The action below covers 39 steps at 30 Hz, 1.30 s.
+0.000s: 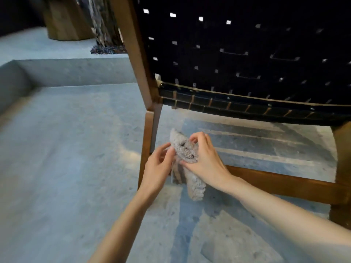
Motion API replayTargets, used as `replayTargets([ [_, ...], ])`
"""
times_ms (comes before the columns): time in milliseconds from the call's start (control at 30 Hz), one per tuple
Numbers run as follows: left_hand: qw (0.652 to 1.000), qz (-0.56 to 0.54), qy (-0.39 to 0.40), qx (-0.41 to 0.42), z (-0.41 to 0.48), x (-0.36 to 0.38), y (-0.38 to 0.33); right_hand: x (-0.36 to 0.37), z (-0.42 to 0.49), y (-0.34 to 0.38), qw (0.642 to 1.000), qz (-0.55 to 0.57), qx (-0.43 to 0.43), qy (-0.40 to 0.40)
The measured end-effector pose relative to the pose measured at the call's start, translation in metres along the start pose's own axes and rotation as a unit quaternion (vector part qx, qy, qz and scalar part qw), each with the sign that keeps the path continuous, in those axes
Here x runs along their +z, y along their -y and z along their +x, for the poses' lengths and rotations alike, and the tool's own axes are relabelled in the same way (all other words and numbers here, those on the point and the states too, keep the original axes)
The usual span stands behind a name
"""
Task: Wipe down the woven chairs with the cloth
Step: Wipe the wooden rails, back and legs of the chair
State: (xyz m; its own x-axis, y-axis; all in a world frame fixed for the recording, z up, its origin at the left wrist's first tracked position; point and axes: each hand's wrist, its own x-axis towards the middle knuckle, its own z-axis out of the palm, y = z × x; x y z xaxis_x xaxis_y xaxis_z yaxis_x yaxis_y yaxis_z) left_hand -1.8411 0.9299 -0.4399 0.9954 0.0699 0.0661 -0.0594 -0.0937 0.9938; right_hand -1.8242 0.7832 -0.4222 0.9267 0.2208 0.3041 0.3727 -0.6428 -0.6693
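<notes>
Head cam: left hand (158, 164) and right hand (205, 158) both pinch the bunched cloth (187, 154) with curled fingers (197, 136), low behind the woven chair (247, 63). Looks like refolding; next up, press it onto the chair.

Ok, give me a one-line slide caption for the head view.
A bunched grey cloth, pinched by the left hand and right hand, low beside a wooden leg of the woven chair.

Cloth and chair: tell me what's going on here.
A person holds a bunched grey cloth in both hands, low beside the wooden leg of the woven chair. The left hand pinches one edge; the right hand grips the other side. The cloth is off the black weave, so no wiping is happening at this moment.
</notes>
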Motion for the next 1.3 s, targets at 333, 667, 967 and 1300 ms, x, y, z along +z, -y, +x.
replayTargets([
  [333, 0.996, 0.043, 0.074, 0.035, -0.014, -0.08, -0.04, 0.0, 0.03, 0.071, 0.959, -0.038, -0.018, 0.281],
  [667, 0.974, 0.166, -0.058, 0.146, 0.008, -0.132, -0.115, -0.074, 0.067, 0.15, 0.977, -0.109, -0.091, 0.159],
  [967, 0.889, 0.219, -0.262, 0.304, 0.024, -0.122, -0.24, -0.126, 0.084, 0.217, 0.955, -0.101, -0.154, -0.234],
  [1300, 0.909, -0.01, -0.249, 0.335, 0.043, -0.099, -0.339, -0.115, 0.125, 0.287, 0.853, 0.32, -0.095, -0.402],
])
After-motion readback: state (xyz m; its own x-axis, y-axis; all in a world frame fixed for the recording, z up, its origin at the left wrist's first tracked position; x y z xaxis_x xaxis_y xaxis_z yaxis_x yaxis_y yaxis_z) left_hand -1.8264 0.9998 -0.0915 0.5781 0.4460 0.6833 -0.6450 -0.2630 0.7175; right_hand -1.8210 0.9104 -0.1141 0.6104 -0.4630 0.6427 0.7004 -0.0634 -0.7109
